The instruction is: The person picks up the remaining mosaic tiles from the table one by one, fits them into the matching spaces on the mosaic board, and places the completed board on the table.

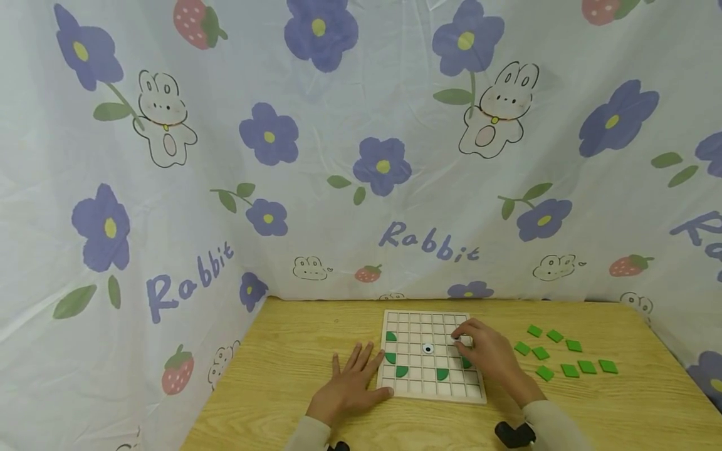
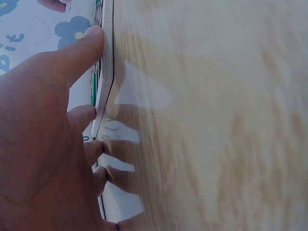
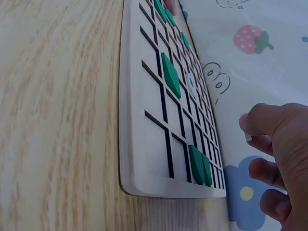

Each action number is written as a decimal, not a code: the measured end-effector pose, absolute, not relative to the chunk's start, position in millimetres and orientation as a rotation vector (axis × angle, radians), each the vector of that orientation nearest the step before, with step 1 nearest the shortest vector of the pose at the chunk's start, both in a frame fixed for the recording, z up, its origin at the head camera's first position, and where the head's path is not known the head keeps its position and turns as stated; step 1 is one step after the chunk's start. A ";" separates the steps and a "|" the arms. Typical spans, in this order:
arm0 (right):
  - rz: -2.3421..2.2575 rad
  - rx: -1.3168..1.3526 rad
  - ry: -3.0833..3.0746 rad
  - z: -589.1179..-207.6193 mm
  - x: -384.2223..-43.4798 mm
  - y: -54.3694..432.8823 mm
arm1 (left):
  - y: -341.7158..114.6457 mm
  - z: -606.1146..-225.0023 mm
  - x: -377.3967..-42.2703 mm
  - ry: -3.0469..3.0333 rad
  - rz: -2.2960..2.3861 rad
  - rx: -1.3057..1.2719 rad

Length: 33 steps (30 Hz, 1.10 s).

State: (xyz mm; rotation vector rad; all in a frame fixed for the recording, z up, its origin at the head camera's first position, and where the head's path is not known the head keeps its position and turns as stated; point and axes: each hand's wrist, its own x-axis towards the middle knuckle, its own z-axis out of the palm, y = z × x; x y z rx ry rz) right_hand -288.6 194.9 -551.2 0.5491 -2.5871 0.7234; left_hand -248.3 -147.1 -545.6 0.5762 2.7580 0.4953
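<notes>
A pale wooden grid board (image 1: 427, 323) lies on the table. Green quarter-round pieces (image 1: 442, 374) occupy several of its squares, and a round white piece with a black-dotted eye (image 1: 428, 349) sits near its middle. My left hand (image 1: 348, 389) rests spread on the table, thumb and fingertips at the board's left edge. Over the right part of the board, my right hand (image 1: 489, 352) pinches a small white piece (image 3: 248, 137) between thumb and forefinger. The fingers hide most of that piece and some squares beneath.
Several loose green diamond-looking tiles (image 1: 570, 370) lie scattered on the wooden table (image 1: 282, 351), right of the board. A white cloth (image 1: 327, 238) printed with flowers and rabbits hangs behind the table and along its left side.
</notes>
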 end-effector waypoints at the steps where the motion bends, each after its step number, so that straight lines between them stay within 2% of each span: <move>1: 0.713 0.552 -2.584 -552.3 -289.4 194.0 | -147.0 -545.4 -248.1 2.759 0.494 0.576; 33: 0.634 0.576 -2.715 -565.8 -290.6 164.3 | -149.2 -547.5 -249.0 2.748 0.495 0.606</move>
